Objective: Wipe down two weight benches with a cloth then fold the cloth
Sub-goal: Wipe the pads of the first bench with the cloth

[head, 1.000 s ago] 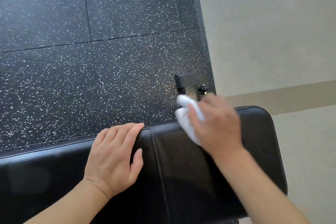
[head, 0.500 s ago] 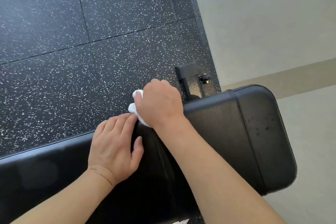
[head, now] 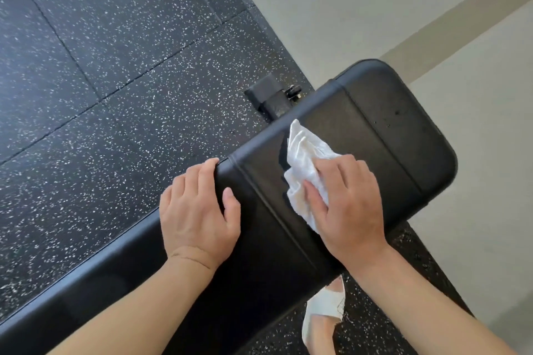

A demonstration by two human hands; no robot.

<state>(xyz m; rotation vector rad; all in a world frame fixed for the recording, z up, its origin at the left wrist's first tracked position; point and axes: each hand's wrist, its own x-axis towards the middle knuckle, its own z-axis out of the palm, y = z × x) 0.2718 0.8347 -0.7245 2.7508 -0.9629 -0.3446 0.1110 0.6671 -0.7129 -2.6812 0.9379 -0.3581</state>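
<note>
Your left hand rests flat on the black bench, fingers over its far edge. Just right, your right hand presses the crumpled white cloth onto the pad, fingers spread.

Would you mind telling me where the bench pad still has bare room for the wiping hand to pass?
Free: the rounded end of the bench, beyond the cloth; also the long stretch behind the left hand. Crowded: the middle by the seam, where the left hand rests and the right hand presses the cloth.
</note>
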